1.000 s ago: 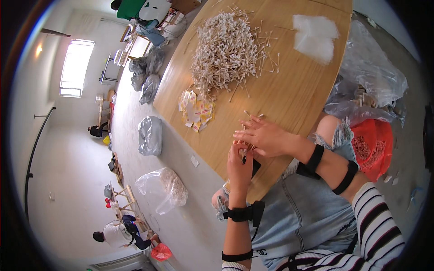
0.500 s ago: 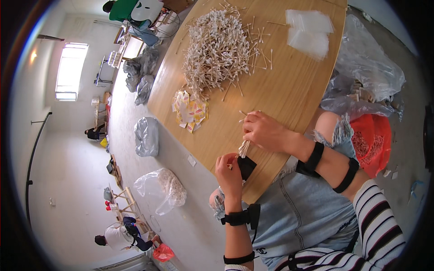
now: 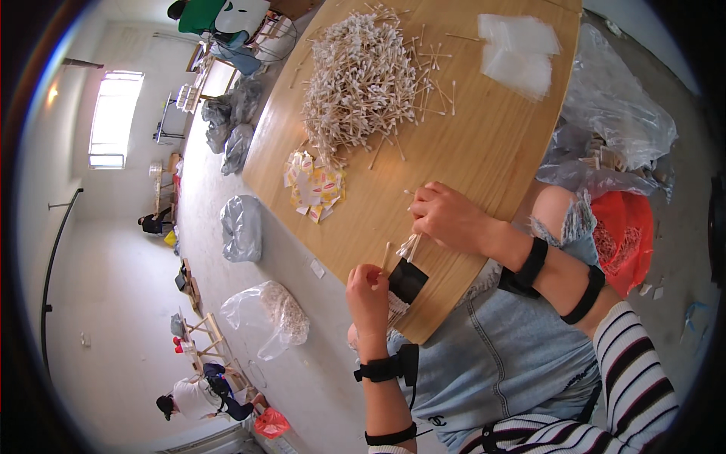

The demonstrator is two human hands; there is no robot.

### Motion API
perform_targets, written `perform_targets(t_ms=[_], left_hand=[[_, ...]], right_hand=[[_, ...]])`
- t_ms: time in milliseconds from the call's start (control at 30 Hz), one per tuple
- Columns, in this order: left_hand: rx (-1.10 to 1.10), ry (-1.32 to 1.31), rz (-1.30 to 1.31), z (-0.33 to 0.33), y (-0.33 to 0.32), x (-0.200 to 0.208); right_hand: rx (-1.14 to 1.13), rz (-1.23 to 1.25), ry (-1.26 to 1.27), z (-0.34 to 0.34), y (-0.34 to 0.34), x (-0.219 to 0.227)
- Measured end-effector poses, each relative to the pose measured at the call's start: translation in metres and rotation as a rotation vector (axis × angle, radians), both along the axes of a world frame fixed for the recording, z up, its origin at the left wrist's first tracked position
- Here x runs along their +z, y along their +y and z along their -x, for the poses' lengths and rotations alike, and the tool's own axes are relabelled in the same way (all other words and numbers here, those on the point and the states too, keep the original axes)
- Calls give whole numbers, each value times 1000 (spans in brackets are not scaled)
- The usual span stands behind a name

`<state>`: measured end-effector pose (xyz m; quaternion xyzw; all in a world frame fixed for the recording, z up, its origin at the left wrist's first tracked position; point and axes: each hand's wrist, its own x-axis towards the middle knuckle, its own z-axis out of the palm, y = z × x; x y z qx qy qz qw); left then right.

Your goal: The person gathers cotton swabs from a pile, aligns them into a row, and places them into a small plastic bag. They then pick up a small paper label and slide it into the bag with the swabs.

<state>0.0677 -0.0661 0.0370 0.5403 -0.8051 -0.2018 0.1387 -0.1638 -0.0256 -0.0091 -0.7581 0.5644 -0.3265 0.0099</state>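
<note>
Swab heap (image 3: pixel 359 83) on table (image 3: pixel 469 151), sheets (image 3: pixel 518 57) at right

Your left hand (image 3: pixel 368 296) and right hand (image 3: pixel 448 218) are bare. Black straps (image 3: pixel 534 262) circle your forearms, one trailing a dark cable (image 3: pixel 414 395); white, dark-striped sleeves (image 3: pixel 634 372) fill the lower right, beside pale, frayed denim (image 3: pixel 469 340).

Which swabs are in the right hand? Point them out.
The small bunch gripped by the right hand; the big heap lies loose farther up the table, with neither hand touching it.
</note>
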Motion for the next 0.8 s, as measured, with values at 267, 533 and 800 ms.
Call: perform_targets(t_ms=[267,533,800], left_hand=[[-85,116,-77,27,-12,-2],[-145,-109,243,62,37,-16],[-212,-262,152,67,82,-33]], right_hand=[[91,-80,-32,-13,0,2],[-206,-91,-296,18,-4,9],[-283,-93,-165,5,-20,-1]])
